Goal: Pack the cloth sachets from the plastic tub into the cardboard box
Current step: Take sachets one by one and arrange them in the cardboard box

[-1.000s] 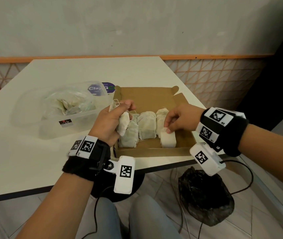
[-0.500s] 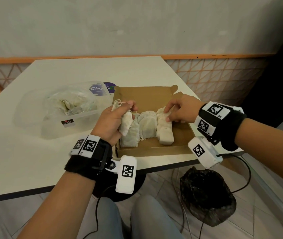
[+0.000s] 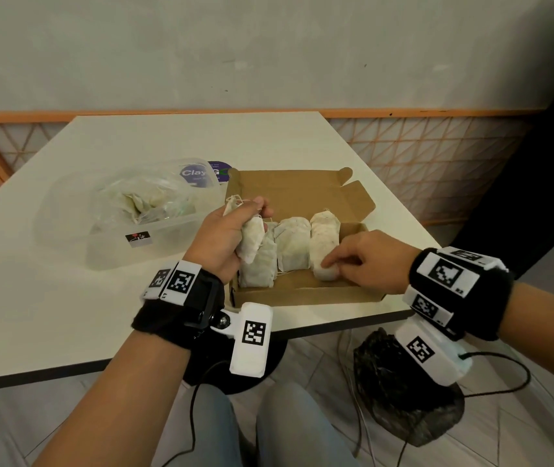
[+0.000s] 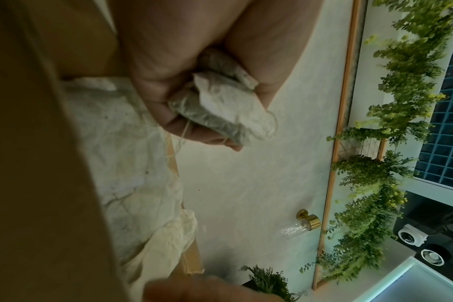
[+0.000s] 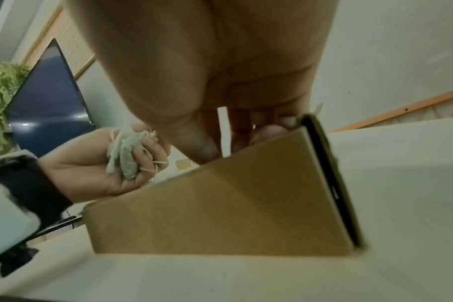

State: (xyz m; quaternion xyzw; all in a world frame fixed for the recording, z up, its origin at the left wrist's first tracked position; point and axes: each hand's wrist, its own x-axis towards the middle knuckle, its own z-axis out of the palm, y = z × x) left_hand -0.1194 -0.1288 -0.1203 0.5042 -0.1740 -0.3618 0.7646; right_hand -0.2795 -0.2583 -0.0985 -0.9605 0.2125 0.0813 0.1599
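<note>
My knees and a black bag on the floor lie nearest, under the near edge of the white table. Just past that edge sits the open cardboard box, its lid flap standing up at the far side. My right hand reaches in from the right, forefinger stretched out and pressing the near end of the rightmost sachet in the box; I pinch nothing with it. Two more sachets lie side by side to its left, all three running near to far. At the box's left wall my left hand has its grip curled tight round a bunch of sachets, whose loose ends and strings stick out above my thumb; the left wrist view shows the crumpled cloth bunched in my fist. Farther left stands the clear plastic tub, holding more sachets inside a clear bag. A round purple lid lies beyond the tub.
</note>
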